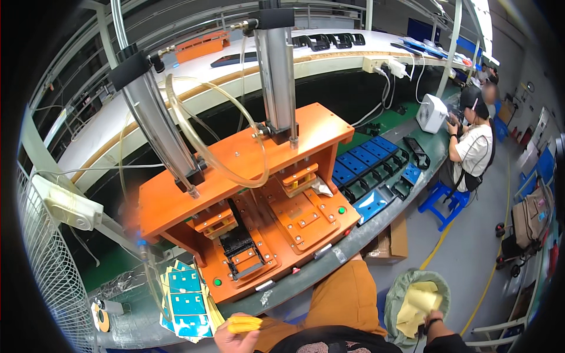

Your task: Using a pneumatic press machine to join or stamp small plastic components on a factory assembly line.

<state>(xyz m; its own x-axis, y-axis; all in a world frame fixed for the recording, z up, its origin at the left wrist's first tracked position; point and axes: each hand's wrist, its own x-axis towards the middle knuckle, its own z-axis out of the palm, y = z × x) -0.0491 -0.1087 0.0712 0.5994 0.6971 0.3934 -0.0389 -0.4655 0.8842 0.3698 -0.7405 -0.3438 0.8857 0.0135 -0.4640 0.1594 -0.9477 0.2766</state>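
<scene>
At the bottom of the view my left hand [234,340] is closed on a bright yellow oblong piece [244,324], whose kind I cannot make out. Beside it on the bench lie fanned sheets with blue-green film pieces [187,301]. My right hand [434,316] reaches down at the right over a bin with a grey-green liner [395,291]. Pale yellow paper [422,301] lies in the bin, right by that hand. Its fingers are too small and partly hidden to read. In front of me a black plastic frame part [240,250] sits in the left fixture of an orange press [244,159].
Two metal cylinders [275,76] with hoses rise from the press. Right of it are black frames with blue film [368,159]. A co-worker [474,138] sits further right near a blue stool [444,203]. A cardboard box [388,242] stands under the bench; a wire fan guard [56,259] is left.
</scene>
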